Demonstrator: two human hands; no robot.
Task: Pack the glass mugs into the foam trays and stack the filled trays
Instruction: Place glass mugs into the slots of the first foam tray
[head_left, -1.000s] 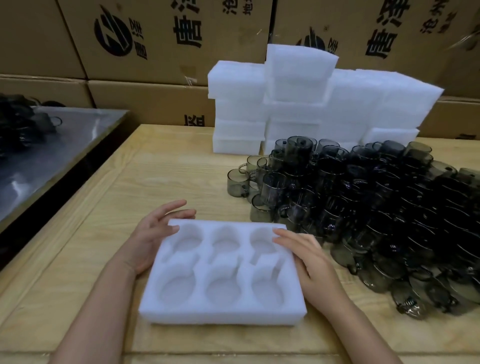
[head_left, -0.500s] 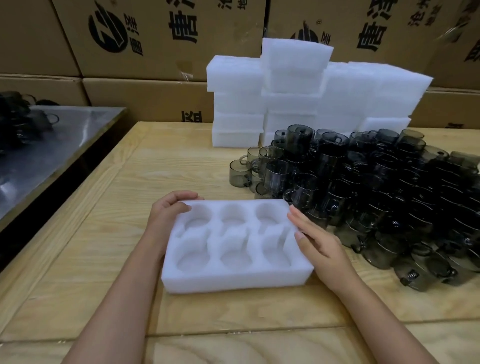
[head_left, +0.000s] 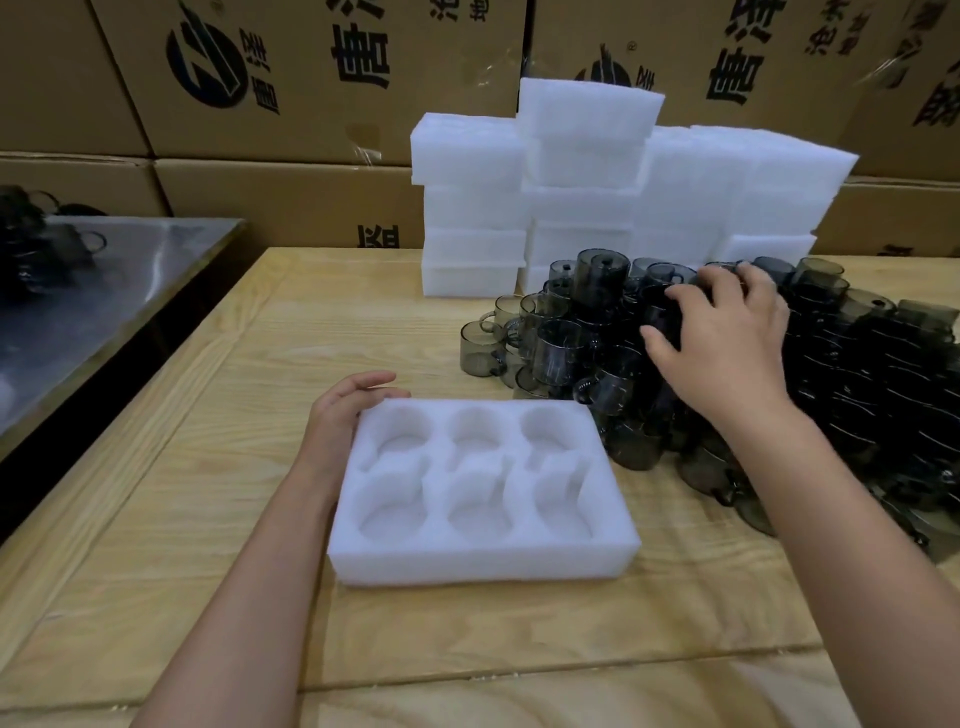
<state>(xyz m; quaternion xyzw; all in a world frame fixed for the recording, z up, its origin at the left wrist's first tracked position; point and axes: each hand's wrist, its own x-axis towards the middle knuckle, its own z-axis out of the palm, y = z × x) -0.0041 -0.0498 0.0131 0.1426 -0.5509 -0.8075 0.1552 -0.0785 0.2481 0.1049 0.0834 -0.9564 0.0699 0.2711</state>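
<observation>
Our left hand (head_left: 340, 415) is against the foam tray (head_left: 483, 561). Its palm sits on the tray's left side and its fingers bend round the far left corner, so it holds the tray there. The tray lies flat on the wooden surface (head_left: 208, 519), just to the right of this hand. We can see six round holes in it, in two rows of three.

Our right hand (head_left: 727, 348) is further out, on top of a big pile of dark glass mugs (head_left: 561, 353). Its fingers are spread and bent over the mugs and touch them. We cannot tell if it has hold of one. The pile goes all around this hand, and its near edge touches the tray's right corner.

Beyond the right hand stand white foam stacks (head_left: 587, 182). Behind them are brown boxes (head_left: 311, 78). Far to the left of our left hand is a grey metal top (head_left: 104, 291).
</observation>
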